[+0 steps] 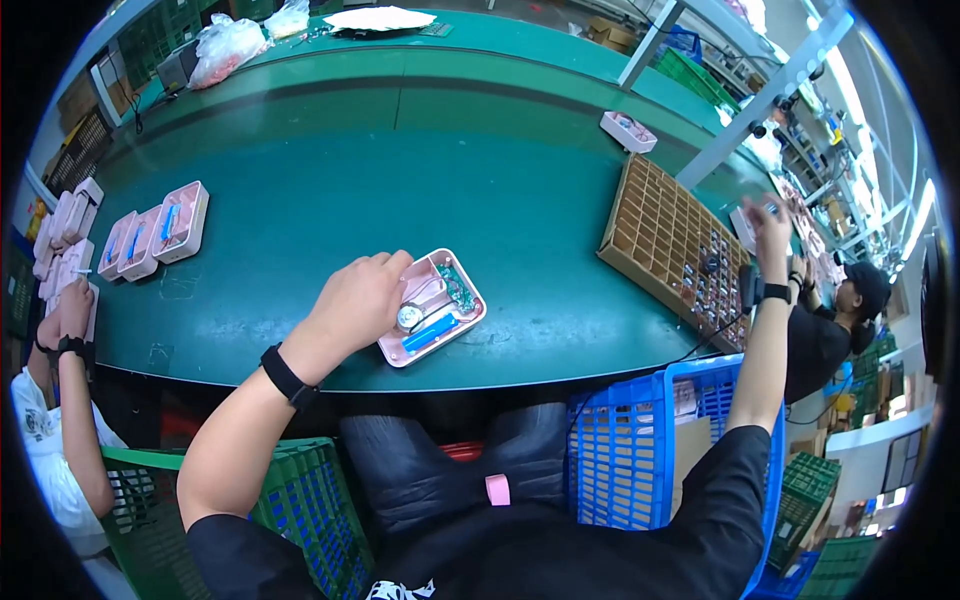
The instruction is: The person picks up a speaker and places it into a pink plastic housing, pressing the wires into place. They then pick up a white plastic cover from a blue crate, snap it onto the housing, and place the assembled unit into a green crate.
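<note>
In front of me on the green table is an open pink plastic case (pixel 474 328) with a blue cylindrical cell (pixel 430 333), a green circuit board (pixel 458 290) and a round silver part (pixel 409 317) inside. My left hand (pixel 355 300) is closed over its left rim; the thumb is mostly hidden. Out to the right, beyond the divided tray, my right hand (pixel 770 235) is raised with its fingers pinched on a small dark-and-silver piece (pixel 771 209), too small to name. Another pink case (pixel 742 230) lies just beside that hand.
A brown compartment tray (pixel 660 215) holds several small metallic parts at its near end. Pink cases (pixel 180 222) line the left side, where another person's hands (pixel 70 310) work. A blue crate (pixel 620 450) and green crate (pixel 310 510) flank my legs. Someone in black (pixel 825 340) is at right.
</note>
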